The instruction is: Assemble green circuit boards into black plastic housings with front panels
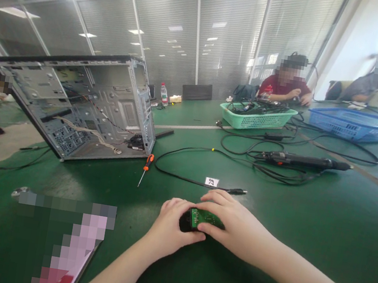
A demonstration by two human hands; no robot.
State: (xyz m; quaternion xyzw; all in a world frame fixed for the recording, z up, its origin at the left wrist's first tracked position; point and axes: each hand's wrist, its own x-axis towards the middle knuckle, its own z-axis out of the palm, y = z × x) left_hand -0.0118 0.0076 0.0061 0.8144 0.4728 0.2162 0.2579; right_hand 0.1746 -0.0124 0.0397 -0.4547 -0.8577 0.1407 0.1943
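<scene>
My left hand is closed around a small black housing, most of it covered by my fingers. Set against that housing is a green circuit board, gripped between the thumb and fingers of my right hand. Whether the board sits inside the housing or only touches it, I cannot tell. Just beyond my hands lie a black cable plug and a white label marked with a number. An orange-handled screwdriver rests farther off to the left.
An open computer case stands at the left on the green table. A black electric screwdriver and looping cables lie at right. Behind are a green basket of cables and a blue basket. Other people sit across the table.
</scene>
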